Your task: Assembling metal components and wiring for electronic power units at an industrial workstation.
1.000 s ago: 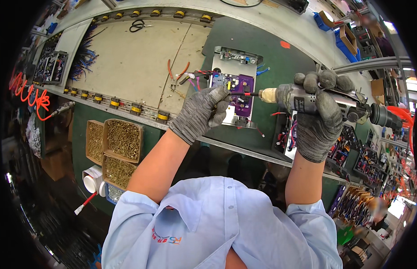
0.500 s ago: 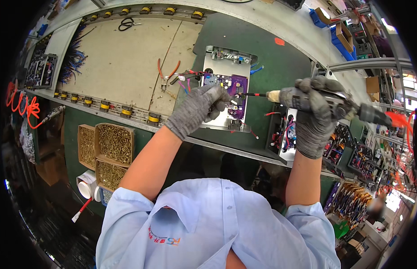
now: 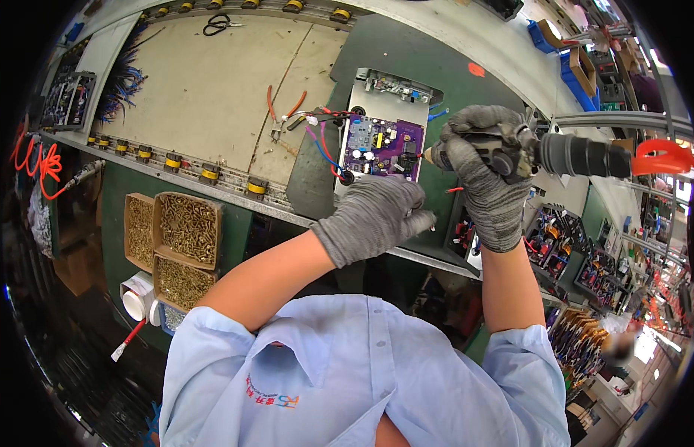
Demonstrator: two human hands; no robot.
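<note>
My right hand (image 3: 485, 175), in a grey knit glove, is wrapped round a dark power screwdriver (image 3: 578, 154) held sideways. Its bit points left and meets the right part of a purple circuit board (image 3: 383, 141). The board lies in a silver metal chassis (image 3: 373, 97) on the green mat. My left hand (image 3: 380, 216), gloved too, covers the near end of the chassis with bent fingers, the thumb on the near side; it seems to grip that end, and the contact itself is hidden. Red, blue and black wires (image 3: 328, 153) come out on the chassis's left.
Orange-handled pliers (image 3: 278, 119) and black scissors (image 3: 219, 26) lie on the pale surface to the left. Cardboard boxes of brass screws (image 3: 187, 231) stand at the near left. More chassis units (image 3: 563, 238) are at the right. An orange-red coiled hose (image 3: 664, 158) runs from the screwdriver.
My left hand has moved from the board to the near end of the chassis. The screwdriver has shifted left, turned more level, and its bit now sits at the board's right part.
</note>
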